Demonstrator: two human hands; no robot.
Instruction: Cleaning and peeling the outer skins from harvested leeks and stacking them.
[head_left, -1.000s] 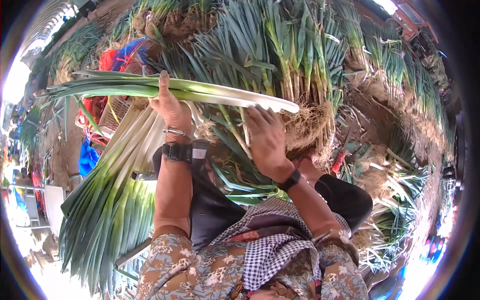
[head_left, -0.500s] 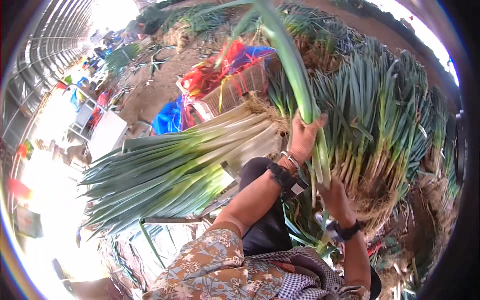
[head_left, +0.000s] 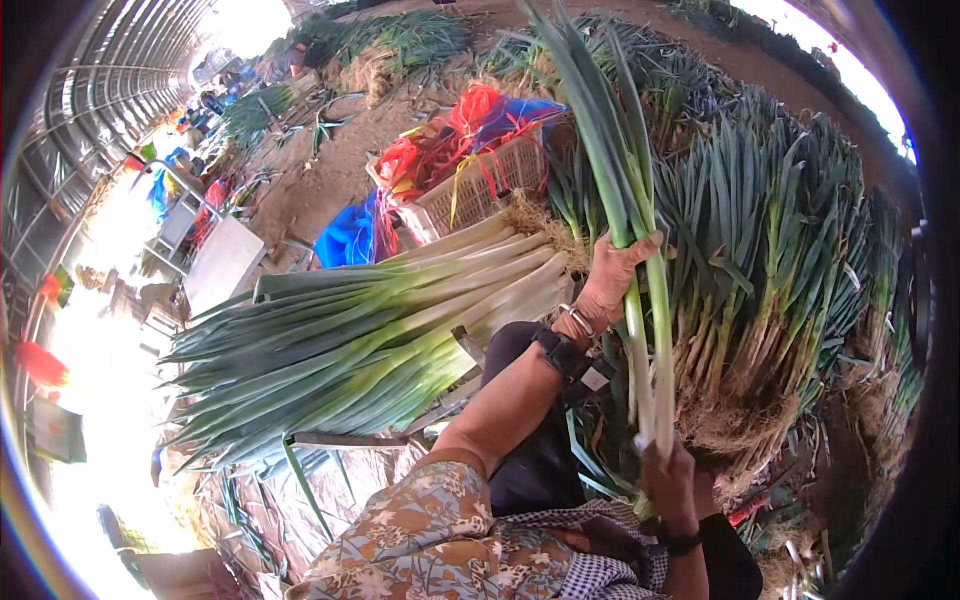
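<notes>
Two long leeks [head_left: 660, 345] stand nearly upright in front of me, their green leaves fanning up and away. My left hand [head_left: 610, 278] is wrapped round them where the white shafts turn green. Lower down, my right hand [head_left: 670, 485] is closed round the pale root end, which its fingers hide. To the left, a pile of trimmed-looking leeks [head_left: 420, 300] lies on a low stand [head_left: 350, 440], roots toward the middle and leaves pointing left. Upright bunches of leeks [head_left: 760, 240] with brown, shaggy roots crowd the right side, close beside the held ones.
Beyond the pile sits a woven basket [head_left: 475, 195] with red and blue plastic [head_left: 480, 110] in it. A blue bag [head_left: 343, 235] lies next to it. A white board [head_left: 225, 262] leans farther left. Loose leaves litter the ground near my knees; more leeks [head_left: 400, 40] lie at the back.
My right hand has slid down toward the root end, uncovering more of the white shafts. The leeks stand more upright, and my left hand still grips them in nearly the same place.
</notes>
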